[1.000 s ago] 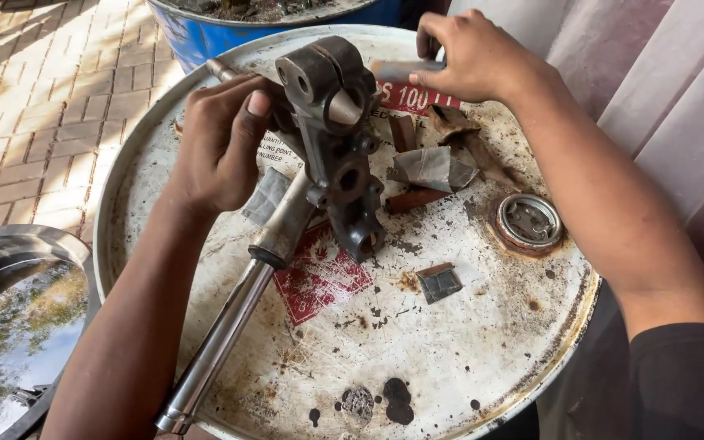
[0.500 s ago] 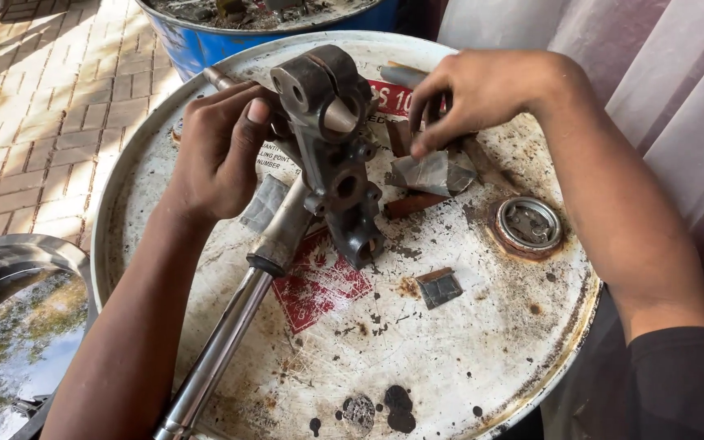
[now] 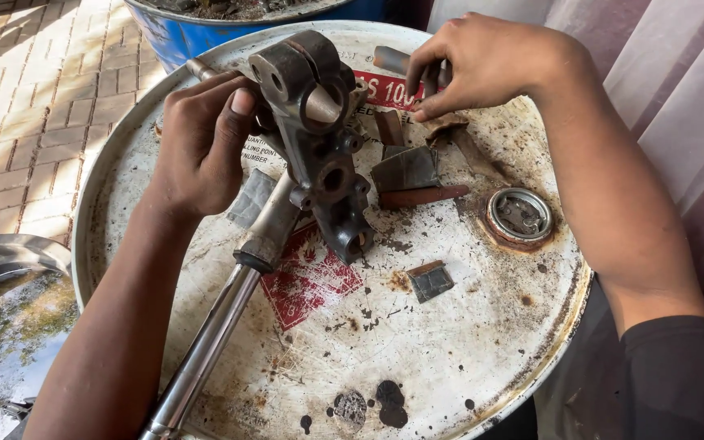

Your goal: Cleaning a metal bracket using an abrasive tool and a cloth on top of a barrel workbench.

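Observation:
My left hand (image 3: 201, 151) grips the upper end of a dark cast metal bracket (image 3: 319, 155) that stands tilted on a white drum lid (image 3: 450, 350). A chrome tube (image 3: 205, 350) runs from the bracket down to the lower left. My right hand (image 3: 482, 61) reaches over the far side of the lid, thumb and fingertips pinched on the edge of a rusty brown scrap (image 3: 450, 124). A short grey cylinder (image 3: 389, 59) lies just left of those fingers. Flat dark metal pieces (image 3: 405, 169) lie between the bracket and my right hand.
A rusty round bung cap (image 3: 520, 216) is set in the lid at the right. A small grey plate (image 3: 431, 279) lies mid-lid. A blue drum (image 3: 173, 37) stands behind, brick paving (image 3: 26, 106) to the left, and a shiny curved panel (image 3: 2, 326) at lower left.
My right hand came down from the lid's far rim to the scraps beside the bracket. The left hand and the bracket stay put.

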